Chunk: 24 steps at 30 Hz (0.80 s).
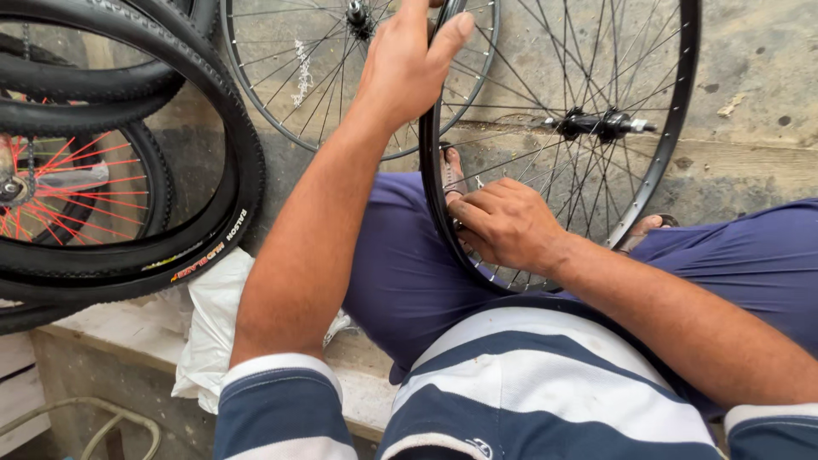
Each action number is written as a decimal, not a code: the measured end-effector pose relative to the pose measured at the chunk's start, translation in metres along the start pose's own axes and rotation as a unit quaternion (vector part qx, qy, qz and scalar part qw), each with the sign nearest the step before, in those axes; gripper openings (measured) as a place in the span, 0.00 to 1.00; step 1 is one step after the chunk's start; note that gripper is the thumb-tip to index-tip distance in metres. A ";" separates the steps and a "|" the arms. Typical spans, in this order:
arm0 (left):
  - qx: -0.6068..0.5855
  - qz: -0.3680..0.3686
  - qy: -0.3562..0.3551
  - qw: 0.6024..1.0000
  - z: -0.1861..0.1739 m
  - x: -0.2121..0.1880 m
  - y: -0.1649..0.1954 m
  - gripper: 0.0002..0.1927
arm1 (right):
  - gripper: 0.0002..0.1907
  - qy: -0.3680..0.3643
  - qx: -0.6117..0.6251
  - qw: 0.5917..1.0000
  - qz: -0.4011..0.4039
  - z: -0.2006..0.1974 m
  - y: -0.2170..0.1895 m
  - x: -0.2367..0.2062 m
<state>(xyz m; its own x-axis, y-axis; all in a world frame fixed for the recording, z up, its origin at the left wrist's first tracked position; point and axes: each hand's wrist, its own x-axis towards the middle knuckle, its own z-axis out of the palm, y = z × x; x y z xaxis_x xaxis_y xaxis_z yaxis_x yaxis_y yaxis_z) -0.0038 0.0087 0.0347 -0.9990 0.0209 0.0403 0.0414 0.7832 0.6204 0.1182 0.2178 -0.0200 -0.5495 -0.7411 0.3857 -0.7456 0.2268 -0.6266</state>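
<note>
Both hands (409,64) (503,223) clamp a bare wheel rim (682,94) over stained concrete floor (758,128), tyres (204,230) beside

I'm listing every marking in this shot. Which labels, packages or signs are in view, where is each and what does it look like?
Tyre label: on the black tyre's sidewall at left, curved strip of orange, yellow and white lettering.
Rim sticker: on the spoked wheel at top, small, white.
Shirt logo: on the striped shirt's front at bottom, small white outline.
Plastic bag: below the tyre, white, crumpled, unmarked.

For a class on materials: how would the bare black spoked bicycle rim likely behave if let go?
The black spoked bicycle rim stands on edge, so it probably rolls or tips. Thin spokes suggest lightness. Left hand and right hand steady it.
</note>
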 end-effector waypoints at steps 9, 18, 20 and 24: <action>0.080 -0.061 -0.088 0.991 -0.002 -0.007 -0.008 0.23 | 0.20 0.015 0.066 0.992 0.110 -0.039 0.010 -0.015; 0.100 -0.069 -0.131 0.984 -0.010 -0.004 -0.001 0.24 | 0.13 0.073 0.030 0.995 0.061 -0.046 0.022 -0.008; 0.095 -0.089 -0.149 0.980 -0.011 -0.004 0.001 0.24 | 0.12 0.085 0.012 0.995 0.048 -0.045 0.020 -0.004; 0.097 -0.111 -0.166 0.975 -0.015 -0.008 0.004 0.24 | 0.11 0.075 0.019 0.996 0.038 -0.036 0.022 0.005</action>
<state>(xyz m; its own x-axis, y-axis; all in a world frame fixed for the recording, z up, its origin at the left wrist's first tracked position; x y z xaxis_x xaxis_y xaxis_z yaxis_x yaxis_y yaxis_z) 0.0047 0.0027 0.0487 -0.9352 0.0135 -0.3538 -0.1478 0.8931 0.4248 0.0855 0.2420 -0.0080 -0.6563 -0.6187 0.4319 -0.6865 0.2520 -0.6821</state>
